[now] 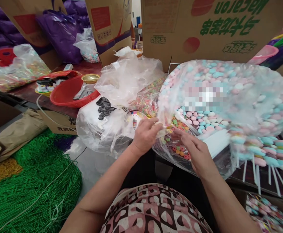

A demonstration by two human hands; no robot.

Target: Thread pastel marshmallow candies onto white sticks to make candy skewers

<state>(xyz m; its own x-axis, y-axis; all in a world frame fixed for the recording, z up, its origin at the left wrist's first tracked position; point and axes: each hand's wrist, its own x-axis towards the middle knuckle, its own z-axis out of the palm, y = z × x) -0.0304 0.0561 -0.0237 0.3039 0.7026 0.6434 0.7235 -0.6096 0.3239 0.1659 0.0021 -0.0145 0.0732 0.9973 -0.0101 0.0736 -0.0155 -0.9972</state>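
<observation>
My left hand (pixel 145 136) is closed in a pinch in front of me, its fingertips blurred against clear plastic; what they hold, if anything, I cannot make out. Just to the right, my right hand (pixel 197 150) reaches over colourful ring-shaped candies (pixel 180 149) with its fingers stretched out. Those rings lie in a clear plastic bag. Behind them spreads a large open bag of pink, white and blue round candies (pixel 195 122). A bundle of white sticks (pixel 216 142) lies beside my right hand. Left of my left hand is a plastic bag of white items (pixel 90 118).
Finished-looking candy skewers (pixel 272 152) lie at the table's right edge. A red basin (pixel 66 94) stands at the left. Cardboard boxes (pixel 173 42) line the back. Green mesh netting (pixel 39 184) is heaped at the lower left, and a box of wrapped candies (pixel 267 212) sits lower right.
</observation>
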